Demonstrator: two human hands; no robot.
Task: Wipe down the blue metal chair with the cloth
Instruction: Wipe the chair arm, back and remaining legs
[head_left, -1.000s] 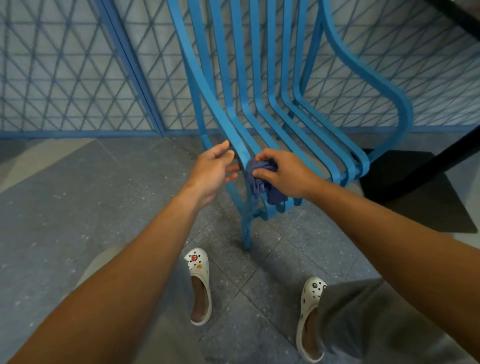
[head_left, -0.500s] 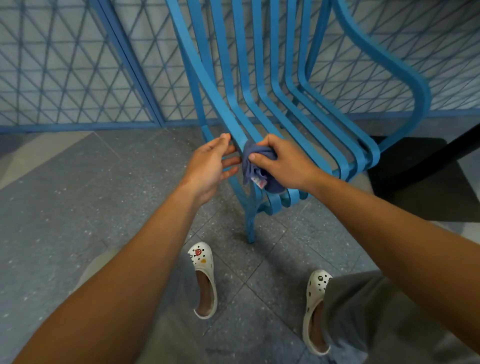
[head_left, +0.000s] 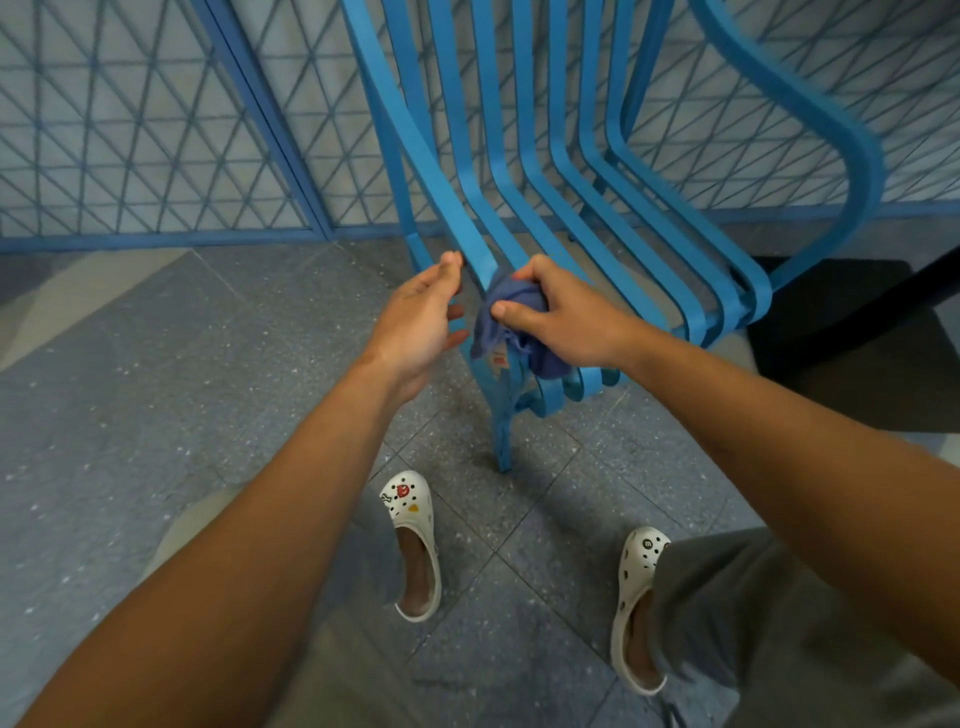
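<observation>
Head view: right hand (head_left: 563, 325) grips bunched cloth (head_left: 511, 325), fingers and thumb curled round it, pressed on the left slats near the front edge of the blue metal chair (head_left: 587, 171). Left hand (head_left: 421, 319) open, fingers nearly straight, fingertips touching the outermost slat just beside the cloth. Slats run long-axis from the hands up and away to the backrest, so the wiping path likely lies along them; right hand is the nearer. Around: mesh fence (head_left: 130, 130) behind, grey tiled floor (head_left: 156, 389), white clogs (head_left: 413, 540) below. Nothing blocks the slats.
</observation>
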